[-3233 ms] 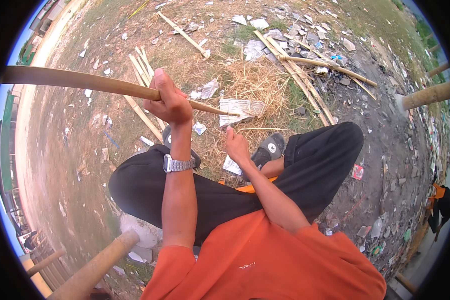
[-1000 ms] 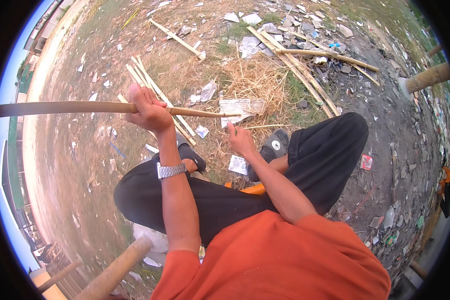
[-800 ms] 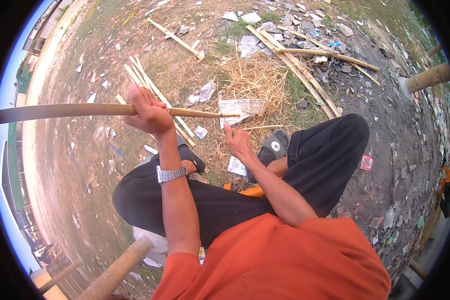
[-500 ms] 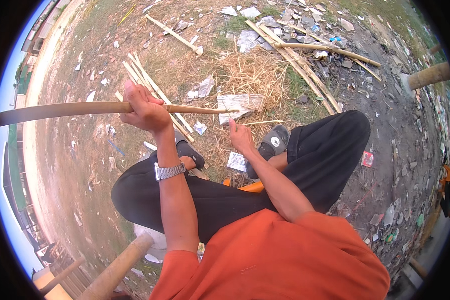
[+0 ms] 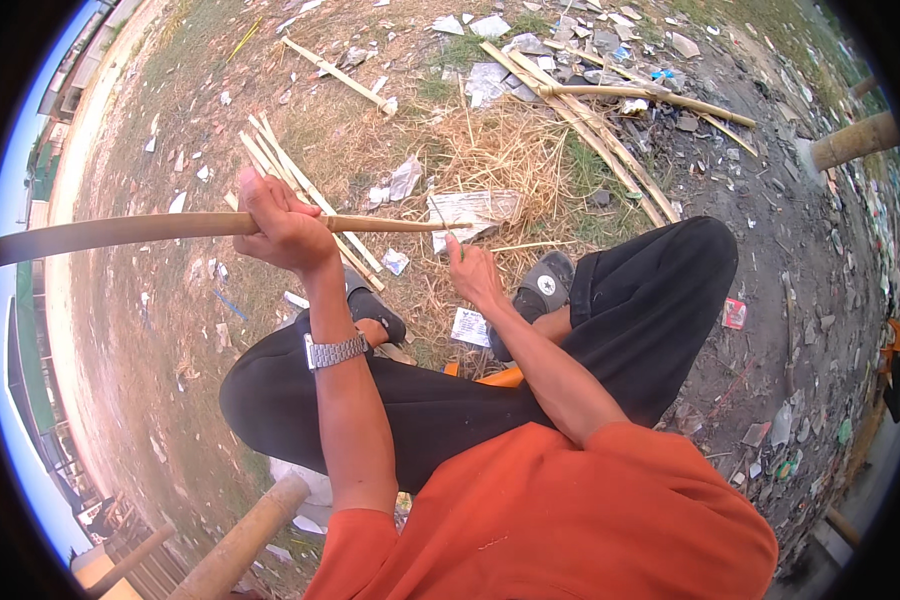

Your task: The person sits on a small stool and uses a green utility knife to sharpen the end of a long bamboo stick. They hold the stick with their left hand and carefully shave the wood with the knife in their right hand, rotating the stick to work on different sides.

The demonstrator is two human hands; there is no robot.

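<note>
From my remote station I note the strip (image 5: 170, 226) lying nearly level across the frame, from the far left edge to just above centre. The left hand (image 5: 285, 228) is closed firmly round it, thumb uppermost, left of centre; this grip presumably steadies the length on both sides. The strip narrows toward its right end, which overlaps the pale sheet (image 5: 490, 205) in view; I cannot tell whether the two touch. The right hand (image 5: 475, 275) is partly curled just below that end, probably placed there for close control of the tip. A thin line rises above its fingers; I cannot tell whether the hand holds it. The knees are spread at lower left and right of centre, which likely leaves clearance for both forearms. Slats (image 5: 310, 185) lie at upper left, straw (image 5: 530, 150) at upper centre, apparently set aside from the hands.
</note>
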